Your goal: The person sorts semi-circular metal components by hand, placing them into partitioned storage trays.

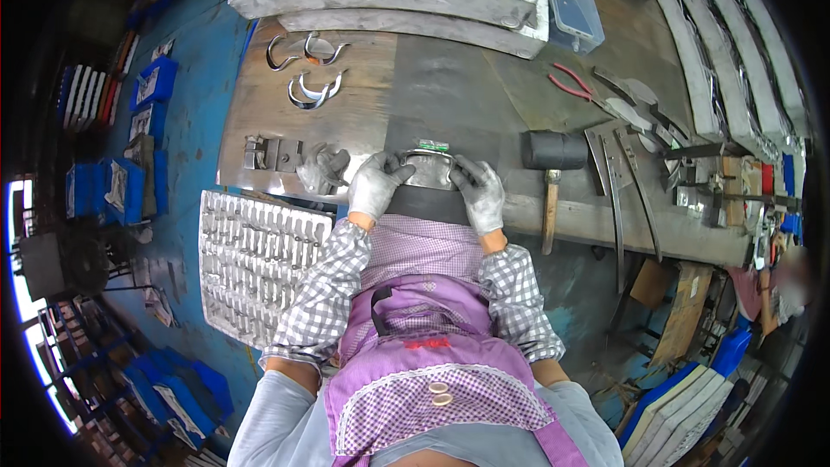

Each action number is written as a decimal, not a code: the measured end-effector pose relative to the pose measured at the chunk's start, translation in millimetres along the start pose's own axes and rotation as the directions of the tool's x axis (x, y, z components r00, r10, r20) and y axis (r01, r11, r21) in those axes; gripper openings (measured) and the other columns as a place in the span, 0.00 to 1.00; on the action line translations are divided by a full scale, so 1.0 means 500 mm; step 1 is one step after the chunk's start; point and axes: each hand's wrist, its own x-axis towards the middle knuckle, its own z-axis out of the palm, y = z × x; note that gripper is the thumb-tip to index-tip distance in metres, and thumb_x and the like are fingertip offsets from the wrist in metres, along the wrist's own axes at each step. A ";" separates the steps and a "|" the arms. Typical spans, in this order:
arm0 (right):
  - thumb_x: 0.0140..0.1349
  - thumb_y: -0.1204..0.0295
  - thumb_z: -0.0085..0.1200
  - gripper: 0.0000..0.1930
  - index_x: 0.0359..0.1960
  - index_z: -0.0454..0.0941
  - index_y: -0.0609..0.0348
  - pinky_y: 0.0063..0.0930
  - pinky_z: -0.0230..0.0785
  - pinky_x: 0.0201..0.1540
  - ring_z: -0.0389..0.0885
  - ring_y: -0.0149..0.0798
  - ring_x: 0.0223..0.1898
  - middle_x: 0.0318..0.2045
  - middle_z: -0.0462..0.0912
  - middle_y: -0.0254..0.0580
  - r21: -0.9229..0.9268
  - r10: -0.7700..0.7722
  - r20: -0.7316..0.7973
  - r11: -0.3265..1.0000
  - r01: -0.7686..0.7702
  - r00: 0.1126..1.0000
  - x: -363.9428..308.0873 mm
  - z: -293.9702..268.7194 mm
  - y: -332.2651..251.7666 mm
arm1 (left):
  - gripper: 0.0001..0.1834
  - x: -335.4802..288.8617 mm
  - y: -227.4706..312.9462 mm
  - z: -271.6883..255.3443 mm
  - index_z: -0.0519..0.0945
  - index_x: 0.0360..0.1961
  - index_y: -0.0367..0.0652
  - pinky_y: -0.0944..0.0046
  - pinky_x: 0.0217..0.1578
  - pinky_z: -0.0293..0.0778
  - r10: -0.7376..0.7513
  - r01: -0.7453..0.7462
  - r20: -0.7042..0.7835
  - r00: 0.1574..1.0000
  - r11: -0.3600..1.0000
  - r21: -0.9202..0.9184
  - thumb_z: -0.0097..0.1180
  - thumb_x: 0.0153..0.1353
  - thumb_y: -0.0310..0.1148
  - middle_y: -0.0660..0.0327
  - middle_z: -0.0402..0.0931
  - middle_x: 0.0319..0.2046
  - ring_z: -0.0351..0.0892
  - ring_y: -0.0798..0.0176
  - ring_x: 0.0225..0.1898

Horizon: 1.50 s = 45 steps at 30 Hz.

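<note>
A shiny curved metal piece lies at the front of the bench on a dark mat, between my two gloved hands. My left hand pinches its left end, fingers closed with the thumb toward the piece. At the other end my right hand grips it in the same way. Just beyond the piece sits a small green-and-silver object, too small to name. A crumpled grey glove or rag rests beside my left hand. Right of my right hand lies a black-headed mallet with a wooden handle.
Several curved metal pieces and a metal block fixture occupy the left bench. Foam trays of parts are stacked at the back, near a clear plastic box. Red-handled pliers and long files lie right. Another foam tray stands front left.
</note>
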 end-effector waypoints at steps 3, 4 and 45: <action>0.54 0.70 0.70 0.15 0.45 0.88 0.51 0.37 0.74 0.43 0.82 0.43 0.37 0.34 0.84 0.37 0.233 0.174 0.051 0.955 -0.181 0.983 -0.010 -0.017 -0.007 | 0.21 -0.007 0.011 -0.005 0.81 0.33 0.39 0.61 0.34 0.74 -0.062 0.062 0.012 0.998 0.993 -0.099 0.74 0.54 0.46 0.60 0.79 0.25 0.77 0.61 0.28; 0.55 0.71 0.69 0.15 0.45 0.87 0.51 0.37 0.74 0.44 0.82 0.43 0.37 0.34 0.84 0.37 0.169 0.094 0.004 0.981 -0.093 0.996 -0.021 -0.021 -0.008 | 0.20 -0.006 0.011 -0.007 0.81 0.33 0.39 0.63 0.33 0.74 -0.064 0.066 0.015 0.998 0.993 -0.102 0.74 0.54 0.45 0.62 0.79 0.25 0.76 0.63 0.27; 0.48 0.86 0.62 0.19 0.44 0.85 0.57 0.38 0.79 0.45 0.85 0.51 0.42 0.39 0.85 0.48 0.157 -0.412 -0.048 0.897 0.414 0.910 -0.013 0.021 -0.146 | 0.32 -0.097 0.085 -0.141 0.78 0.42 0.35 0.67 0.20 0.78 -0.069 0.224 0.237 0.969 0.650 -0.726 0.45 0.74 0.59 0.55 0.81 0.23 0.84 0.63 0.23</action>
